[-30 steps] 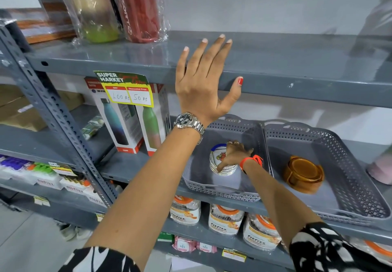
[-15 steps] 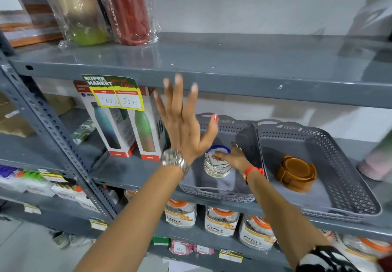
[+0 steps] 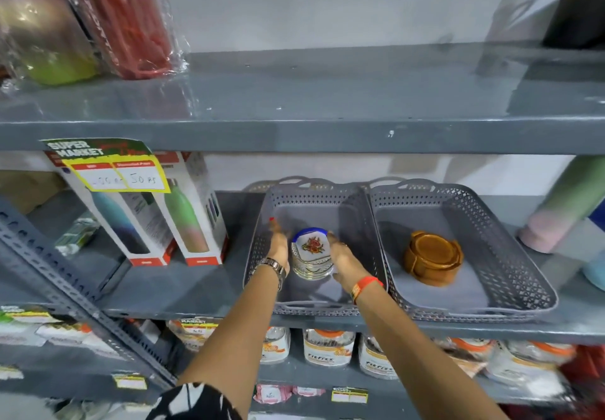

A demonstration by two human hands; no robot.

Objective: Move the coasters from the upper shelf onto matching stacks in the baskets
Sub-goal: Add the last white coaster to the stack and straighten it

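- Your left hand (image 3: 278,245) and right hand (image 3: 343,261) cup the white coaster stack (image 3: 312,254) from either side, fingers loosely curled against its edges; whether they actually squeeze it, you cannot tell.
- The stack stands in the left basket (image 3: 262,239); brown coasters (image 3: 432,257) sit in the basket right of it.
- Expect stiff, smooth, probably brittle discs that slide; steady them low at the rim.
- The upper shelf (image 3: 327,98) above shows no coasters.
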